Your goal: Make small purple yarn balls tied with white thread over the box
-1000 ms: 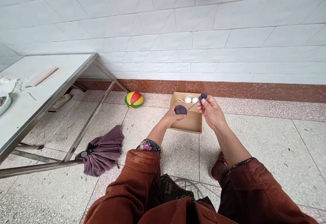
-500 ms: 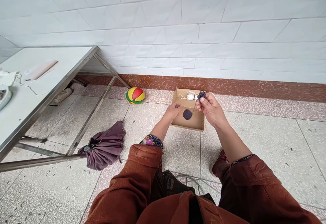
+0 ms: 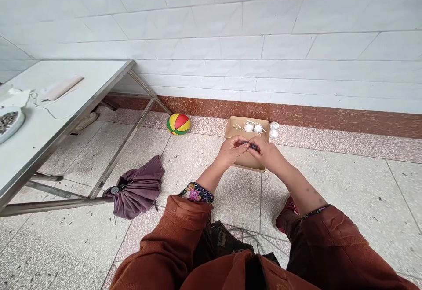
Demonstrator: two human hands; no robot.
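Observation:
My left hand (image 3: 231,152) and my right hand (image 3: 267,153) meet above a shallow cardboard box (image 3: 249,167). Pinched between their fingertips is a small bunch of dark yarn (image 3: 253,146), mostly covered by the fingers. Two balls of white yarn (image 3: 249,126) lie in the far part of the box with a loose strand. More white yarn balls (image 3: 274,126) rest on the floor just outside its right side. The near part of the box is largely hidden by my hands.
A yellow, red and green ball (image 3: 178,124) sits by the wall. A folded purple umbrella (image 3: 140,187) lies beside the metal-framed table (image 3: 99,67). On the table are a dish (image 3: 9,122) and a pale cord. A red shoe (image 3: 285,213) is near the box.
My hands have come together, the right one moving left and down with the dark yarn. The white balls beside the box are now uncovered; the dark ball seen below my hands is hidden.

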